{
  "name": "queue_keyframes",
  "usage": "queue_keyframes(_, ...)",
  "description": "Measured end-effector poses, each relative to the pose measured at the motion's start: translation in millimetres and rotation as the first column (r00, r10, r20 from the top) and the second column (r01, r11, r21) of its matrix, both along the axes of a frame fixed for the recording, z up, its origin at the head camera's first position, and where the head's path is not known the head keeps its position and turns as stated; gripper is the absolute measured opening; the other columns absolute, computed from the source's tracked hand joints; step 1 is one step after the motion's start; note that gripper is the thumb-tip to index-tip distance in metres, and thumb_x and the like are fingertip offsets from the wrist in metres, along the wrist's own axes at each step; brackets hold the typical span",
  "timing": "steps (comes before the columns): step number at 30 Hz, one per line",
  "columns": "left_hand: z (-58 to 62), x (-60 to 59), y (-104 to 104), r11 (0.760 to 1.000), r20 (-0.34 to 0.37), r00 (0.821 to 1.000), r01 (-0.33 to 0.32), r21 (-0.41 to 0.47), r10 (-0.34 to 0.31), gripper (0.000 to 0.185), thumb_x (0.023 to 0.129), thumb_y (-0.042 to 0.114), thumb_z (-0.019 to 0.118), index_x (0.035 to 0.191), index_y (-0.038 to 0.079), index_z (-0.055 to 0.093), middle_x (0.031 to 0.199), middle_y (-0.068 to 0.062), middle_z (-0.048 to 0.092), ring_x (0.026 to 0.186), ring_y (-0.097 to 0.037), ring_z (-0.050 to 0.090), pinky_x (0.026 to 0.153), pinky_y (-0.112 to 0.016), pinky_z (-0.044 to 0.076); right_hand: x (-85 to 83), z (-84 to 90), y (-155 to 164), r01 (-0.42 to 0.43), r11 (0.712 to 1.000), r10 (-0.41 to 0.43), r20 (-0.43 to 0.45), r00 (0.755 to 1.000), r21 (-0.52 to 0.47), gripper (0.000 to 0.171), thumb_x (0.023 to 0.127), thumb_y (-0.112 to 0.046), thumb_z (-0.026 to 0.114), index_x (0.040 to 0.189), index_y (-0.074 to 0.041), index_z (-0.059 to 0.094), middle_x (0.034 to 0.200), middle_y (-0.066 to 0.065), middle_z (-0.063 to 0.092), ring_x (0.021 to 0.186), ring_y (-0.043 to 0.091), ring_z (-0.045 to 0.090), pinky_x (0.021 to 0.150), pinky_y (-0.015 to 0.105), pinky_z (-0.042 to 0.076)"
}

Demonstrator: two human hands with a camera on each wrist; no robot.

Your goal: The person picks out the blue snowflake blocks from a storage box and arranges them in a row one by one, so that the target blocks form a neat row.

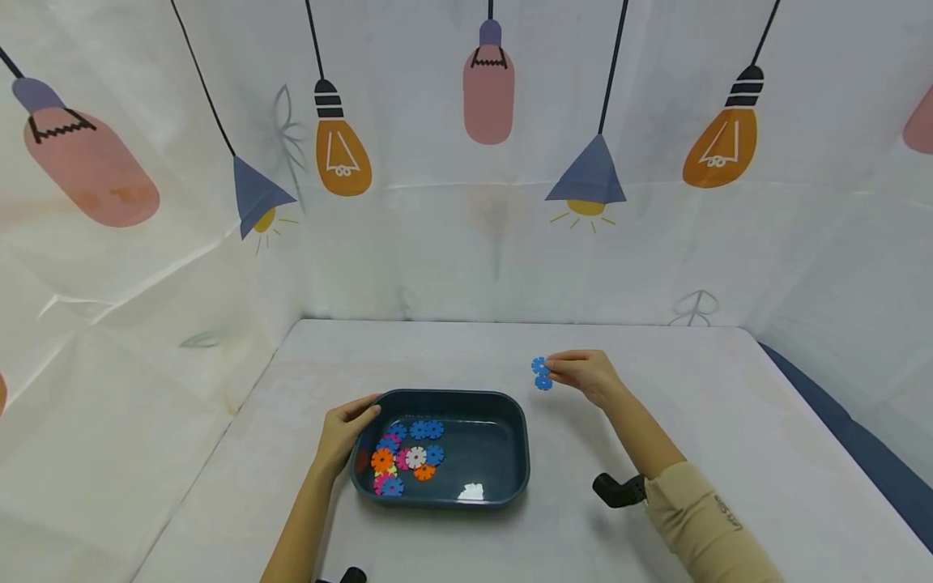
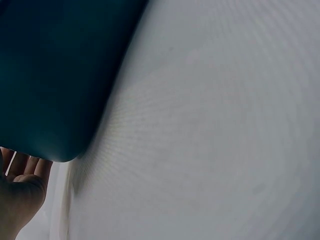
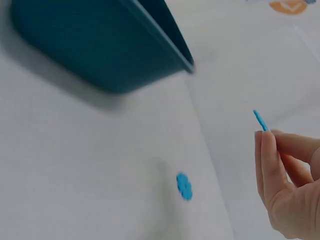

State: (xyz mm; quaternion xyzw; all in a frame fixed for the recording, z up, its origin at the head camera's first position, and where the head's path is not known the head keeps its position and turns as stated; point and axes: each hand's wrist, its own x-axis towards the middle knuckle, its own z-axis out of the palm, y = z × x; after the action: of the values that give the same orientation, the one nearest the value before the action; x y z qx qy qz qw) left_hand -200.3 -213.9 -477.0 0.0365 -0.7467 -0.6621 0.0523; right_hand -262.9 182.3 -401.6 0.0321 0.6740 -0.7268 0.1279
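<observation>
1. A person's right hand (image 1: 586, 375) pinches a blue snowflake disc (image 1: 539, 366) between thumb and fingertips (image 3: 267, 150), held above the white table (image 1: 729, 421) just beyond the far right corner of a dark teal tray (image 1: 519, 453).
2. A second blue disc (image 1: 543, 383) shows just below the pinched one in the head view; the right wrist view shows it (image 3: 184, 186) lying flat on the table, apart from the hand.
3. The left hand (image 1: 342, 433) grips the tray's near-left rim, thumb curled over the edge, fingers against the outer wall.
4. A cluster of loose discs (image 1: 408, 457), blue, orange, pink and white, sits in the tray's left half; the right half shows bare floor.
5. Open tabletop spreads to the right and behind the right hand, up to the lamp-printed backdrop (image 1: 488, 105); the table's right edge drops to a dark blue strip.
6. The left wrist view shows only the tray's outer wall (image 2: 55, 75), blurred, and a sliver of palm (image 2: 20, 190). How many discs lie stacked in the cluster cannot be made out.
</observation>
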Motion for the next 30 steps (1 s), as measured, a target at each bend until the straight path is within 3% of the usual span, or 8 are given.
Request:
queue_keyframes(6, -0.4, -0.6, -0.2, 1.000, 0.012, 1.000, 0.005, 0.003, -0.005, 0.038, 0.088, 0.014, 0.065, 0.119, -0.008, 0.061, 0.119, -0.017, 0.063, 0.096, 0.000, 0.060, 0.083, -0.015, 0.047, -8.4, -11.4, 26.2, 0.038, 0.998, -0.039, 0.025, 0.999, 0.048, 0.043, 0.089, 0.004, 0.058, 0.126, 0.021, 0.044, 0.085, 0.001, 0.067, 0.078, 0.009, 0.067, 0.077, 0.024, 0.054)
queue_keyframes(13, -1.2, -0.9, -1.2, 1.000, 0.036, 0.999, 0.005, 0.010, -0.005, 0.037, 0.088, 0.013, 0.064, 0.120, -0.005, 0.061, 0.122, -0.017, 0.061, 0.097, -0.001, 0.060, 0.085, -0.016, 0.047, -17.6, -34.3, 42.5, 0.120, 0.989, -0.125, 0.070, 0.990, 0.081, 0.040, 0.087, 0.010, 0.057, 0.123, 0.023, 0.045, 0.078, 0.003, 0.066, 0.071, 0.010, 0.067, 0.071, 0.023, 0.055)
queue_keyframes(21, -1.7, -0.2, -1.7, 1.000, 0.042, 0.999, 0.002, 0.007, -0.003, 0.038, 0.088, 0.014, 0.065, 0.120, -0.005, 0.061, 0.122, -0.018, 0.061, 0.097, -0.001, 0.060, 0.084, -0.016, 0.047, -22.5, -55.7, 41.4, 0.145, 0.983, -0.149, 0.033, 0.988, 0.112, 0.031, 0.083, 0.011, 0.061, 0.110, 0.024, 0.055, 0.072, 0.002, 0.067, 0.062, 0.007, 0.065, 0.064, 0.020, 0.055)
queue_keyframes(30, -0.3, 1.0, -0.5, 1.000, 0.040, 0.999, 0.004, 0.006, -0.004, 0.037, 0.089, 0.013, 0.064, 0.122, -0.005, 0.060, 0.124, -0.018, 0.060, 0.098, 0.001, 0.059, 0.085, -0.016, 0.047, -24.5, -62.7, 33.8, 0.189, 0.954, -0.210, 0.069, 0.975, 0.232, 0.030, 0.085, 0.003, 0.064, 0.110, 0.019, 0.059, 0.075, 0.004, 0.067, 0.062, 0.009, 0.066, 0.062, 0.022, 0.055)
